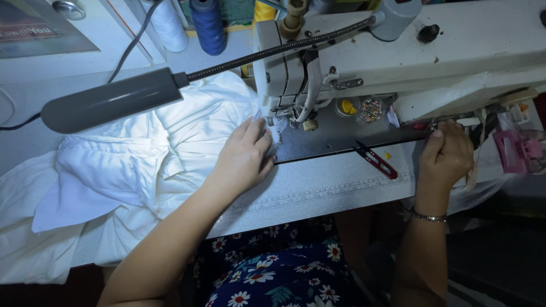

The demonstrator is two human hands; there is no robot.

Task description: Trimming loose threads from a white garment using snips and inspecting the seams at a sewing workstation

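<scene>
Pale sewing table point(341, 187) carries 1 cream sewing machine point(432, 51). White fabric point(142, 165) lies bunched left of the needle, its edge under the left hand point(244, 156), fingers flat and together, pressing it. Right hand point(446, 156) curls at the machine's right end; grip unclear. Red snips point(375, 161) lie between both hands. 1 small clear tub point(371, 110) holds coloured pins.

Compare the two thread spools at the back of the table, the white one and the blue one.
Colour: the white spool is pale like the cloth, while the blue spool is dark. Place: the white spool stands left of the blue spool, which is nearer the sewing machine. Lean: the white spool appears tilted, the blue spool closer to upright. Both stand behind the lamp.
</scene>
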